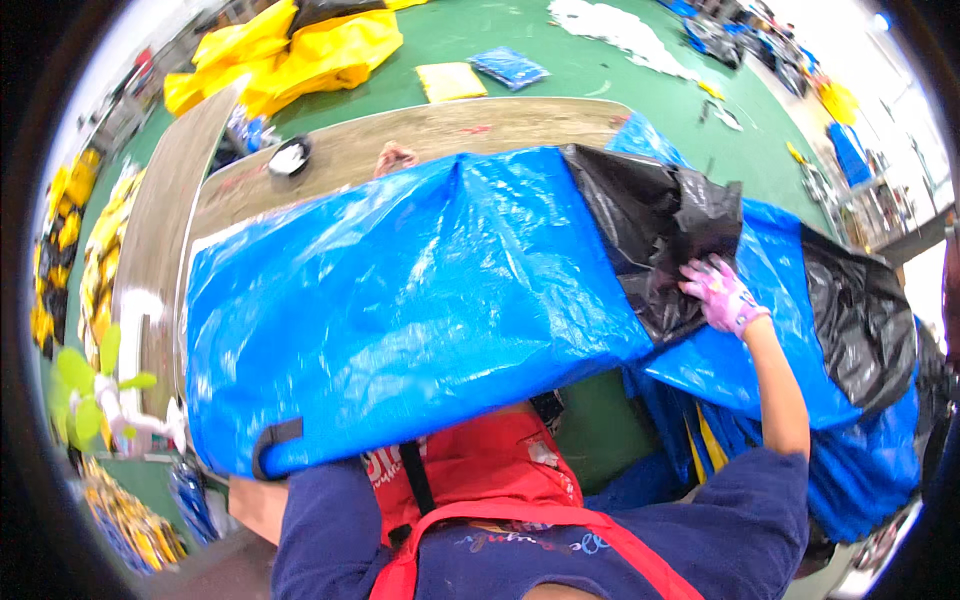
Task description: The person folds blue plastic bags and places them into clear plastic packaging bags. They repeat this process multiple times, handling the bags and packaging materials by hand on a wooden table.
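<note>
Right hand (722, 295) outstretched, fingers (700, 272) spread

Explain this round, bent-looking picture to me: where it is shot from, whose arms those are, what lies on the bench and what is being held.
There is no machine here, only a person working with bare arms. The one picture comes from a wide fisheye camera worn on that person's head, looking down, so straight edges curve toward the rim.

A big blue woven-plastic bag with black panels is spread over a long wooden table. The right hand, in a pinkish glove, presses flat on a black panel of the bag; it is not closed around anything. The left forearm goes under the bag's near edge, so the left hand is hidden.

Beyond the table, on the green floor, lie yellow bags and a small folded blue piece. The person wears a red apron.
</note>
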Demonstrator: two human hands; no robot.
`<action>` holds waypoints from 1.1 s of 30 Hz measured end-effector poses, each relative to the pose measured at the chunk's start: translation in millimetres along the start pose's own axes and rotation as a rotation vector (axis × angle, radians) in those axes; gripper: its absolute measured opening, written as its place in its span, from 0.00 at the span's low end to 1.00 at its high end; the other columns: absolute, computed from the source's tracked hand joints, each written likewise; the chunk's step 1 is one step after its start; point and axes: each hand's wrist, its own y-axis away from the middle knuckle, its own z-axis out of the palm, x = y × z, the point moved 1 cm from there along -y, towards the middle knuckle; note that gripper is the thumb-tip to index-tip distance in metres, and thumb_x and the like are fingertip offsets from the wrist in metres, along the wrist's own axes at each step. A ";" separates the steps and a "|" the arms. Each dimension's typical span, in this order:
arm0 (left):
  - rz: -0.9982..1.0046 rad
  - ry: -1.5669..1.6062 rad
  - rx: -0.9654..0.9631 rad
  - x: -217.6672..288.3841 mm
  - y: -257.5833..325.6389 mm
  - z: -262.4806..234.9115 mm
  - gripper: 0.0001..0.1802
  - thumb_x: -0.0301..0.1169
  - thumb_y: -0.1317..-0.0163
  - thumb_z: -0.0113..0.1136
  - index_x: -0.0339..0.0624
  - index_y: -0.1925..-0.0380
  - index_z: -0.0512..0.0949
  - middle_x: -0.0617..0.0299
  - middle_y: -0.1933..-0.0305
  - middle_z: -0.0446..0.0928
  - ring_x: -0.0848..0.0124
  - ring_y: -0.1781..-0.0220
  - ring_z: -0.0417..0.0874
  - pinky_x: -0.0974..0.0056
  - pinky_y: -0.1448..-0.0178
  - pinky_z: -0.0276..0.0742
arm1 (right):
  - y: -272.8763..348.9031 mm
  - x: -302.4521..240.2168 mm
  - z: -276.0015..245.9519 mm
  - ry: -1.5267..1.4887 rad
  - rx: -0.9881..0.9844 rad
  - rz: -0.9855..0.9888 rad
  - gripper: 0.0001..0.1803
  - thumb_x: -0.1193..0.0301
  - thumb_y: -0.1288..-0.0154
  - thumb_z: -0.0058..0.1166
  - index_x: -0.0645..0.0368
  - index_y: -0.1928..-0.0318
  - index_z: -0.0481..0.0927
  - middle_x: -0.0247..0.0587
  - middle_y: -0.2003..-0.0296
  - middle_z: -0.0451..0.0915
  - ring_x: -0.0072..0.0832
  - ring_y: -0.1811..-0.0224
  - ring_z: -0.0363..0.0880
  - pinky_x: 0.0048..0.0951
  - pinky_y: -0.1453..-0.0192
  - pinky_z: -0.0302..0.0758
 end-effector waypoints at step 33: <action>-0.771 0.983 1.134 -272.9 165.5 -116.9 0.28 0.40 0.31 0.49 0.36 0.35 0.64 0.50 0.33 0.66 0.63 0.35 0.71 0.56 0.31 0.64 | -132.3 -239.0 -93.8 -0.311 -0.160 -0.234 0.32 0.45 0.38 0.52 0.49 0.39 0.73 0.35 0.35 0.68 0.49 0.28 0.55 0.66 0.34 0.54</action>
